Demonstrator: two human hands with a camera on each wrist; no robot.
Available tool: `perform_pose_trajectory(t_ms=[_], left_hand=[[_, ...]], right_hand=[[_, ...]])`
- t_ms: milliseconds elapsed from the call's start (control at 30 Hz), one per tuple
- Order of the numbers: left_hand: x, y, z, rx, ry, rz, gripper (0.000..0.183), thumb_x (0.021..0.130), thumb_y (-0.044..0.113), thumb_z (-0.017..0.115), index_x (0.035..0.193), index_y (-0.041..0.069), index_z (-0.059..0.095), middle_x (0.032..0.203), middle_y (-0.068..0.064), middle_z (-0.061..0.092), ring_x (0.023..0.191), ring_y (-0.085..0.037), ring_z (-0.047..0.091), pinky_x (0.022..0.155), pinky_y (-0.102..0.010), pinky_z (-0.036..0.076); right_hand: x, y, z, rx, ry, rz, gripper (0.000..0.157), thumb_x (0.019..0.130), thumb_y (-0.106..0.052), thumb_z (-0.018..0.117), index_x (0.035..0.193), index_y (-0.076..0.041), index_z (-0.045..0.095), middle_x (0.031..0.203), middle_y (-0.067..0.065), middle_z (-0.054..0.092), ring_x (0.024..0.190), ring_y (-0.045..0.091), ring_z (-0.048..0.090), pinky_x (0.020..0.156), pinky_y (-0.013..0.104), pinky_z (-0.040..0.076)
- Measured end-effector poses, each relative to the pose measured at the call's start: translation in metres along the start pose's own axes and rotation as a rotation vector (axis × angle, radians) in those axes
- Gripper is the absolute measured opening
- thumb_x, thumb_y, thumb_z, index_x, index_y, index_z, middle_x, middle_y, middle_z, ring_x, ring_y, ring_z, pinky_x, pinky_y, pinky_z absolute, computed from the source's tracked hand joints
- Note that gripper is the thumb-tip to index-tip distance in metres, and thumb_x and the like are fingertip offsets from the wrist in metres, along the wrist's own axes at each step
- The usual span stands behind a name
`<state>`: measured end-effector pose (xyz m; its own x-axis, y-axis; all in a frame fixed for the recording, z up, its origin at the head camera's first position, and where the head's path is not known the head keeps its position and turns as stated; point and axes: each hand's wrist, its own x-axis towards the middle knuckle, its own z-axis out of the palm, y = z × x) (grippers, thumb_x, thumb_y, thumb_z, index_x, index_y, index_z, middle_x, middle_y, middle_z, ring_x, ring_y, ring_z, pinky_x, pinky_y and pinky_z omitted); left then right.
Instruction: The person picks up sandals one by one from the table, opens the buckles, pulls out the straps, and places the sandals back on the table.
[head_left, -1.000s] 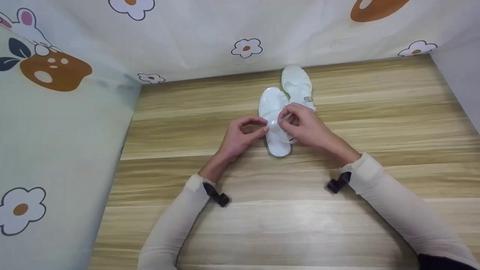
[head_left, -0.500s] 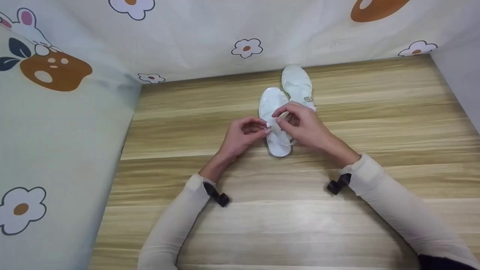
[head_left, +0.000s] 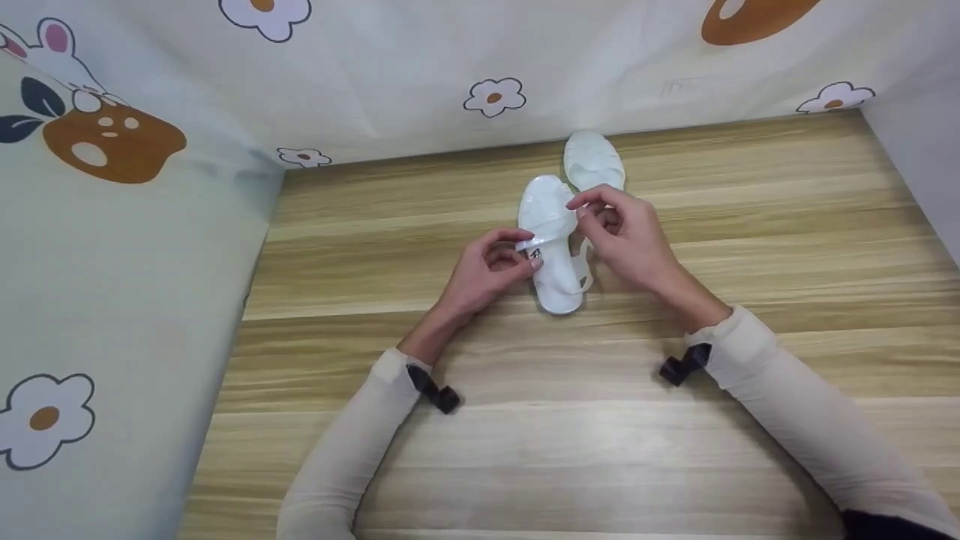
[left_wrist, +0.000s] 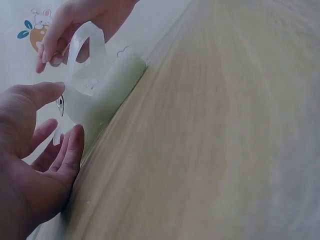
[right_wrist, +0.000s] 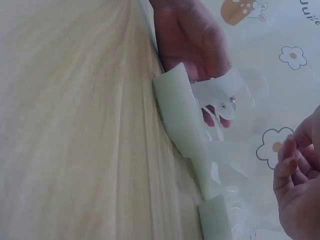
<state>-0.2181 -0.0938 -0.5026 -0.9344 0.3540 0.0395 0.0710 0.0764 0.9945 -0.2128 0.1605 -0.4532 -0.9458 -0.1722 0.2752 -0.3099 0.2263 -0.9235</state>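
Two white translucent sandals lie on the wood-patterned surface. The nearer sandal [head_left: 545, 206] is between my hands, its heel towards me and its rear strap [left_wrist: 77, 47] standing up in a loop. My left hand [head_left: 484, 270] is at its left side and holds the strap by the small metal buckle [left_wrist: 61, 105], thumb and fingers curled around it. My right hand [head_left: 630, 236] hovers over the gap at the right, fingers loosely bent with nothing between them. It partly hides the farther sandal [head_left: 591, 157], whose heel is out of sight.
A pale printed cloth [head_left: 390, 82] with flowers and fruit rises behind the sandals and along the left. The farther sandal's toe is close to it. The wood-patterned surface [head_left: 555, 420] stretches towards me. Each sleeve cuff carries a black wrist camera [head_left: 446, 397].
My right hand has left the nearer sandal's strap and moved up and right. The buckle now shows at my left fingers, which have barely shifted. Both sandals stay in place.
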Motion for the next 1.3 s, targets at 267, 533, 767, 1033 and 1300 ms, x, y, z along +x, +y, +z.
perform_pose_trajectory(t_ms=[267, 533, 767, 1033, 1300], left_hand=[[0.0, -0.002, 0.003, 0.159, 0.081, 0.079, 0.04, 0.086, 0.032, 0.093, 0.12, 0.016, 0.08, 0.129, -0.004, 0.069, 0.117, -0.023, 0.063, 0.099, -0.039, 0.052], [-0.003, 0.0, 0.009, 0.265, 0.128, 0.071, 0.041, 0.087, 0.033, 0.093, 0.121, 0.016, 0.078, 0.131, -0.007, 0.062, 0.11, -0.02, 0.065, 0.092, -0.033, 0.059], [-0.009, 0.012, 0.017, 0.262, 0.132, -0.005, 0.061, 0.092, 0.029, 0.089, 0.139, 0.004, 0.059, 0.137, -0.014, 0.061, 0.094, -0.022, 0.078, 0.082, -0.03, 0.065], [-0.013, 0.024, 0.022, 0.252, 0.104, -0.087, 0.064, 0.097, 0.025, 0.081, 0.148, 0.003, 0.049, 0.147, -0.023, 0.059, 0.105, -0.032, 0.08, 0.086, -0.035, 0.066], [-0.015, 0.027, 0.027, 0.211, 0.115, -0.114, 0.049, 0.1, 0.023, 0.077, 0.143, 0.009, 0.057, 0.143, -0.018, 0.065, 0.106, -0.03, 0.078, 0.088, -0.035, 0.065]], right_hand=[[-0.012, 0.014, -0.013, -0.084, -0.055, 0.098, 0.018, 0.103, -0.008, 0.065, 0.12, -0.002, 0.07, 0.09, 0.007, 0.063, 0.062, 0.006, 0.057, 0.057, 0.016, 0.045], [-0.023, 0.016, -0.011, -0.19, -0.174, 0.137, 0.033, 0.104, -0.014, 0.068, 0.135, -0.003, 0.059, 0.12, 0.015, 0.072, 0.078, 0.018, 0.072, 0.065, 0.02, 0.055], [-0.027, 0.013, -0.004, -0.239, -0.221, 0.167, 0.046, 0.109, -0.021, 0.062, 0.149, -0.002, 0.051, 0.144, 0.021, 0.068, 0.095, 0.029, 0.078, 0.073, 0.025, 0.06], [-0.032, 0.014, 0.006, -0.32, -0.356, 0.135, 0.059, 0.116, -0.036, 0.047, 0.165, -0.004, 0.04, 0.106, 0.016, 0.076, 0.094, 0.026, 0.074, 0.091, 0.045, 0.059], [-0.033, 0.017, 0.014, -0.204, -0.354, 0.158, 0.06, 0.116, -0.039, 0.05, 0.166, -0.008, 0.04, 0.115, 0.012, 0.073, 0.104, 0.022, 0.069, 0.097, 0.038, 0.055]])
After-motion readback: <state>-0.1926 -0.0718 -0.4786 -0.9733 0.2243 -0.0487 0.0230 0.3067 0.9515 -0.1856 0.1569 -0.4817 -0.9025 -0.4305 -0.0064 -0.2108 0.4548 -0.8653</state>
